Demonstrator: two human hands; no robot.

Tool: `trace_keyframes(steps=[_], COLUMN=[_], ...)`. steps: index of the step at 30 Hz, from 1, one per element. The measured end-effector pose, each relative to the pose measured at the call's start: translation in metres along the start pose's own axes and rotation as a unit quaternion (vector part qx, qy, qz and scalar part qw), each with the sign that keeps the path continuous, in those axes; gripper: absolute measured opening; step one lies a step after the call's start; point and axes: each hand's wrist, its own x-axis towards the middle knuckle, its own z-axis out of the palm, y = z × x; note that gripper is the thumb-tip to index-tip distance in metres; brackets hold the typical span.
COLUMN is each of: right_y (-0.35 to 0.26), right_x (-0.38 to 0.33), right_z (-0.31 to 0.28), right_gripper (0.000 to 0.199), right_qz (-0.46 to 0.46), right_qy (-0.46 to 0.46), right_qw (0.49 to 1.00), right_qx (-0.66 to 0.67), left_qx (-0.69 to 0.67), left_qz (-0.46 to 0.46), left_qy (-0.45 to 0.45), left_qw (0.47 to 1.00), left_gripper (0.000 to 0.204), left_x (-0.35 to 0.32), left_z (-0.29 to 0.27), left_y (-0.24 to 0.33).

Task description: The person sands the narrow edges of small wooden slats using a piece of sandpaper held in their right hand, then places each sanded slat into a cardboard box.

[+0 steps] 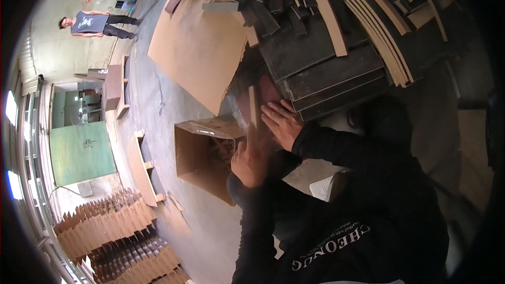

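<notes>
Wood strip point(253, 104): mid-frame, from where I stand
Left hand point(250, 164): at its lower end, blurred, can't tell if clamped
Right hand point(283, 124): apart from left, fingers extended over maroon board point(269, 90)
Carton point(202, 153): open, left of centre
Dark boards point(336, 81): stacked, upper right
Onlookers: 1 person point(92, 24), upper left

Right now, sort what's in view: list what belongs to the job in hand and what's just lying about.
Apparently in the job, going by the hands:
pale wooden strip, at the left hand
dark red piece, by the right hand

Apparently just lying about:
open cardboard box, beside the left hand
flat cardboard sheet
curved wooden strips
stacked dark boards
</notes>
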Motion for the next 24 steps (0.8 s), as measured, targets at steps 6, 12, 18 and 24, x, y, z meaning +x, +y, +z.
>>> trace_keyframes(steps=[6, 12, 18, 24], right_y=[-0.006, -0.005, -0.007, -0.007], right_x=[0.001, 0.000, 0.000, -0.003], right_z=[-0.010, 0.001, 0.000, 0.003], right_gripper=[0.053, 0.054, 0.053, 0.055], right_qz=[-0.011, -0.003, -0.014, -0.004], right_qy=[-0.027, -0.035, -0.019, -0.011], right_qw=[1.000, 0.999, 1.000, 1.000], right_qx=[0.003, 0.009, -0.013, -0.019], left_qx=[-0.028, -0.146, -0.225, -0.323], left_qz=[-0.054, -0.069, -0.155, -0.164], left_qy=[-0.060, -0.077, -0.059, -0.082], left_qw=[0.996, 0.984, 0.960, 0.929], left_gripper=[0.043, 0.050, 0.052, 0.053], left_x=[-0.012, -0.045, -0.029, -0.037], left_z=[-0.014, -0.008, -0.009, 0.009], left_y=[0.007, -0.003, 0.008, -0.004])
